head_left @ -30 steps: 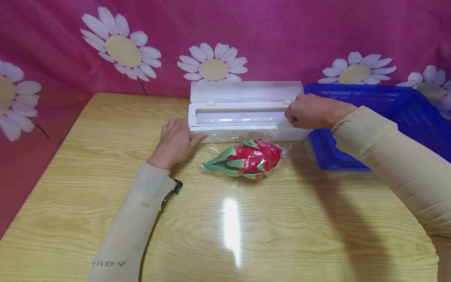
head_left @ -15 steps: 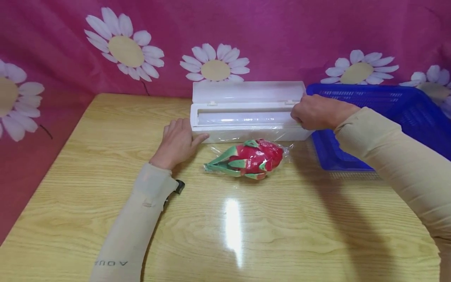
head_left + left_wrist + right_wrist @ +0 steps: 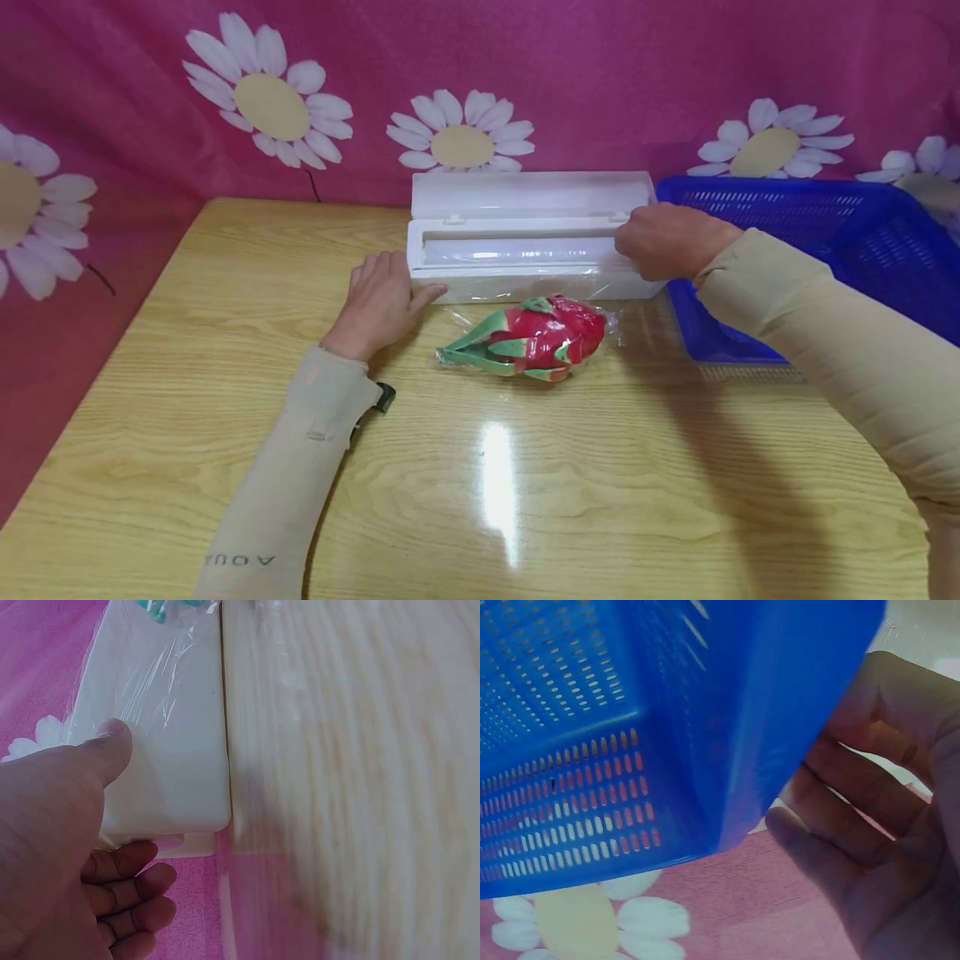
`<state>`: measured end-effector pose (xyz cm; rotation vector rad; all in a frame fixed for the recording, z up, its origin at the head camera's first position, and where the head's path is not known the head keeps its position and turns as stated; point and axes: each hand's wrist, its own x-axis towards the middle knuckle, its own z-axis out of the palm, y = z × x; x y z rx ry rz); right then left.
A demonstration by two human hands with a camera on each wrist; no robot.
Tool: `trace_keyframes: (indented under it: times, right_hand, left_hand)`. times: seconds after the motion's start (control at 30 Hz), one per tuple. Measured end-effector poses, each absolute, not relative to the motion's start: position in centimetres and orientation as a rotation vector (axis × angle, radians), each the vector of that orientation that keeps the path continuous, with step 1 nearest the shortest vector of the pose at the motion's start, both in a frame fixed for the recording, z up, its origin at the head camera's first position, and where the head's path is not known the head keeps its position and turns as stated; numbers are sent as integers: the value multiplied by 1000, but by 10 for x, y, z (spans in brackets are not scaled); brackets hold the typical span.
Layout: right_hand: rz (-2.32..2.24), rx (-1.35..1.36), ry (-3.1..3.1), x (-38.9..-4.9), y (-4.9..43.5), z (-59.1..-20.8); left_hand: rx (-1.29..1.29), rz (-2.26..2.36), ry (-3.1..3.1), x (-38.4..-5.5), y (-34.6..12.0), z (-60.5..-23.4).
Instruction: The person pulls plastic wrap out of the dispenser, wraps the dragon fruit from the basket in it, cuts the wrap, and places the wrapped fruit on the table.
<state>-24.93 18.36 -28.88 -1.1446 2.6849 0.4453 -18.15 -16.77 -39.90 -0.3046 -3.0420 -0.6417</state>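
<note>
A white cling film dispenser (image 3: 525,285) stands at the back of the table, its lid (image 3: 532,193) raised and the film roll (image 3: 517,250) visible inside. Clear film lies over its front. My left hand (image 3: 378,304) holds the dispenser's left end; in the left wrist view the thumb (image 3: 109,750) presses the front face and the fingers bend in at the end. At the right end, my right hand (image 3: 675,240) grips with curled fingers; the exact part it holds is hidden. A red and green dragon fruit (image 3: 551,337) wrapped in film lies right in front.
A blue perforated plastic basket (image 3: 795,200) stands close beside the dispenser's right end, under the right forearm. Behind the wooden table (image 3: 600,500) hangs a pink cloth (image 3: 600,67) with white daisies.
My right hand has shifted slightly right along the dispenser's end, then slightly back left. The left hand, dispenser and dragon fruit keep their places; the head view has turned a little.
</note>
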Motion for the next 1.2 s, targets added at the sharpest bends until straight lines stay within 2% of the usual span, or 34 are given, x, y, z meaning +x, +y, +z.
trace_keyframes:
  times: [1.2]
  right_hand:
    - [719,-1043,2737,-242,162,-299]
  left_hand:
    - [-304,-619,-3030,-183,-170,-403]
